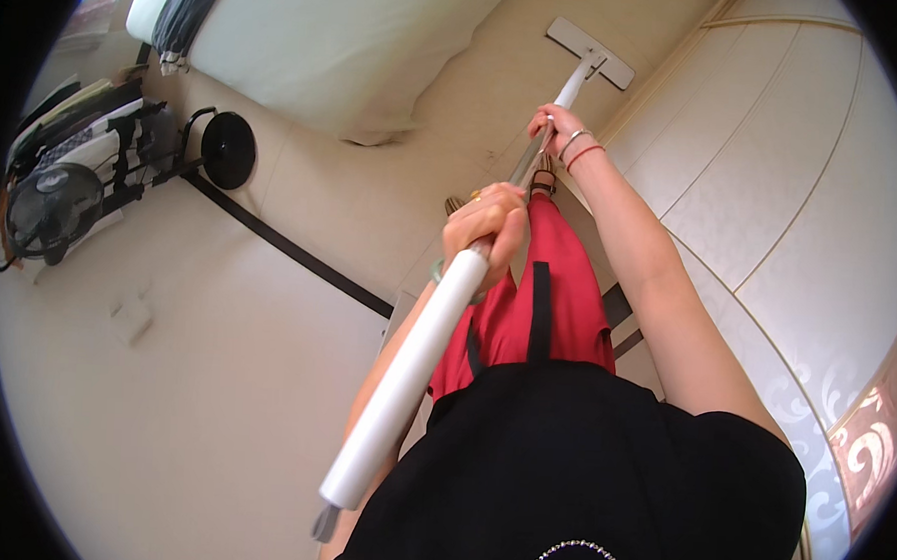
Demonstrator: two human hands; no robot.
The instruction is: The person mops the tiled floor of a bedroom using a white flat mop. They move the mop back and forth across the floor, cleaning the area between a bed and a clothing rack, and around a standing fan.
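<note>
A flat mop with a long pole and a thick white grip [404,383] runs slantwise from near my body to the floor ahead. My left hand [486,225] is wrapped round the pole just past the white grip. Farther down, my right hand [560,130] closes round the pole near its white lower section. The mop's flat rectangular head [591,53] lies on the floor, close to the base of the white panelled doors. My fingers partly hide the pole where they hold it.
White panelled doors [763,184] with gold trim rise along the right. A bed with a pale cover [329,45] stands ahead on the left. By the left wall are a fan [53,208], a black round base [228,150] and a rack of clothes or bags [94,134]. Beige floor [476,101] lies between bed and doors.
</note>
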